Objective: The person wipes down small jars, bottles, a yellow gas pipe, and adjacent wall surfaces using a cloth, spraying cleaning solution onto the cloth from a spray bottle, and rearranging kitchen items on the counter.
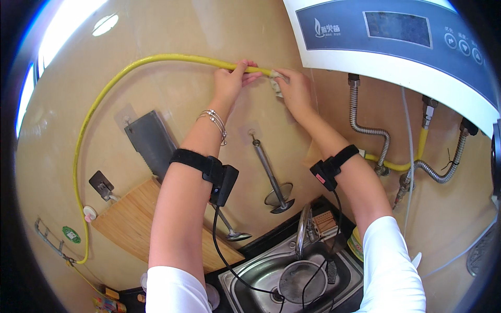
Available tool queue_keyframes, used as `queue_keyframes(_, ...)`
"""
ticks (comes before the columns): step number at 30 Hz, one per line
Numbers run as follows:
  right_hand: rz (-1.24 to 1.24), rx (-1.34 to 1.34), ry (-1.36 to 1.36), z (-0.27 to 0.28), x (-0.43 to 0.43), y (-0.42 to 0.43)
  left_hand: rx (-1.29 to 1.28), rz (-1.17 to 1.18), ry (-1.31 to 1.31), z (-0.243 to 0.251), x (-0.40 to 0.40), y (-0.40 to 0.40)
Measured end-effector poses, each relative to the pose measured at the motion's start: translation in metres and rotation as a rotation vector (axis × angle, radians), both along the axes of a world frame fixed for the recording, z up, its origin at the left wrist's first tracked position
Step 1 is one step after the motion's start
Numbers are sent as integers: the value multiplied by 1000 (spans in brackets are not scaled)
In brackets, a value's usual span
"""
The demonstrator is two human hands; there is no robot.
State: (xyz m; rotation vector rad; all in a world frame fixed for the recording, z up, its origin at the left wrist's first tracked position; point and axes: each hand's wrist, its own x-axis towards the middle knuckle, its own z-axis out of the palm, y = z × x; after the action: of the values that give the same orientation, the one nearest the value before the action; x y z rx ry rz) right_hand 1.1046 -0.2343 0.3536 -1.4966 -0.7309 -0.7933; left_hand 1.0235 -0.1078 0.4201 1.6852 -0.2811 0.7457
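A yellow gas hose (168,58) arches along the tiled wall, and its upper right stretch lies in both my hands. My left hand (234,78) grips the hose, thumb on top and fingers behind it. Just to the right, my right hand (291,88) pinches a pale, crumpled cloth (277,80) around the hose. The cloth's lower end hangs below the hose. Part of it is hidden by my right fingers.
A water heater (360,51) juts out at upper right, with corrugated metal pipes (366,129) beneath. Below hang a ladle (270,172), a dark cleaver-like blade (152,137) and a wooden cutting board (125,219). A steel sink (250,281) holds a round metal pan (302,281).
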Motion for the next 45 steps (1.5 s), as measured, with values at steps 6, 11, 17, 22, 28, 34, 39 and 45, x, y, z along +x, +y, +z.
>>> queue_keyframes(6, 118, 92, -484, 6, 14, 12, 27, -35, 19, 0, -1, -2)
queue_keyframes(11, 46, 11, -356, -19, 25, -8, 35, -35, 5, -3, 4, 1)
queue_keyframes(17, 82, -23, 79, -74, 17, -29, 30, -7, 0, -4, -1, -2)
queue_keyframes(22, -31, 16, 23, -77, 23, -31, -14, -46, -37, -4, 4, -2)
queue_keyframes(28, 53, 11, 51, -41, 15, -15, 42, -15, -18, -3, 1, -2)
queue_keyframes(34, -43, 103, -476, -2, 10, 20, 29, -82, 7, -7, 3, -1)
queue_keyframes(39, -77, 73, -599, -15, 23, 12, 13, -51, -22, -10, 6, -2)
queue_keyframes(45, -53, 108, -400, -28, 22, 13, 25, -40, -38, -11, 13, 1)
